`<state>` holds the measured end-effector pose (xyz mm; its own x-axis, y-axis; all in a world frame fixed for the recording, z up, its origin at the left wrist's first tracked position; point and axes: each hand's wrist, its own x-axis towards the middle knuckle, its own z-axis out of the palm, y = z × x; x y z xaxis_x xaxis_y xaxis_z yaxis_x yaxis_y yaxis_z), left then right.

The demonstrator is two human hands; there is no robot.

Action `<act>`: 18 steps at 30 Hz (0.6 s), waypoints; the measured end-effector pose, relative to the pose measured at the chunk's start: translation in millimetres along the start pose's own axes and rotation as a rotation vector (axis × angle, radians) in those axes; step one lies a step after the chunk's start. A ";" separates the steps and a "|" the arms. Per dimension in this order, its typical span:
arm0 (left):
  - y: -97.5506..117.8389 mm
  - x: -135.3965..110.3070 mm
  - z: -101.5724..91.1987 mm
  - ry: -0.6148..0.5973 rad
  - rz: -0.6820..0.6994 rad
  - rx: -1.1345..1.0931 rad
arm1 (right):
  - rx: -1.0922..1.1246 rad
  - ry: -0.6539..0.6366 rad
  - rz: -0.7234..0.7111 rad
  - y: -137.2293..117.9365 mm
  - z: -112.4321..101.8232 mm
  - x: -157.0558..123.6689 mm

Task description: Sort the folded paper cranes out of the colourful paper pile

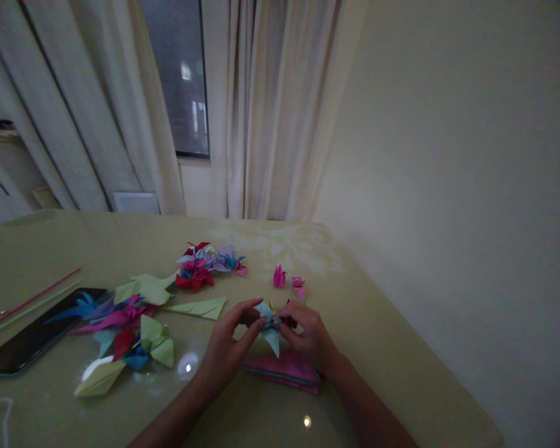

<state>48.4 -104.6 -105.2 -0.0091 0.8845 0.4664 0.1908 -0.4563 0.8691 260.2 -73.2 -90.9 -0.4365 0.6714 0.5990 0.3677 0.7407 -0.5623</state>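
Observation:
A light blue origami flower [270, 339] is held between both hands above the table. My left hand [233, 333] pinches its left petal between thumb and fingers. On the other side, my right hand [307, 328] closes its fingertips on the flower's right part, which they partly hide. A bit of yellow shows behind the blue paper. Beneath the hands lies a folded pink piece [284, 370] with a dark edge. Just beyond them are two small pink folded pieces, one upright [279, 276] and one lying [298, 287].
Folded paper flowers [200, 266] sit in a cluster further back. More colourful flowers and leaves [130, 317] spread to the left, beside a dark phone [32, 336] and thin pink and green sticks [32, 300]. A wall [448, 186] borders the table's right edge.

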 end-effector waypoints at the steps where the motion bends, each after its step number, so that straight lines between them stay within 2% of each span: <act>1: 0.0 0.0 0.1 -0.007 0.005 0.005 | 0.004 0.000 -0.007 0.1 -0.2 0.0; 9: -2.3 2.4 -2.2 0.064 -0.045 -0.008 | -0.028 0.049 -0.056 -1.5 0.7 1.4; 18: -1.9 4.1 -1.1 0.003 0.013 -0.011 | -0.062 0.092 -0.068 0.8 1.9 -0.2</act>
<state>46.8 -100.2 -104.7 -0.0094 0.8784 0.4779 0.1801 -0.4686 0.8648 259.0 -72.8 -92.5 -0.3861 0.6172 0.6855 0.3909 0.7826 -0.4845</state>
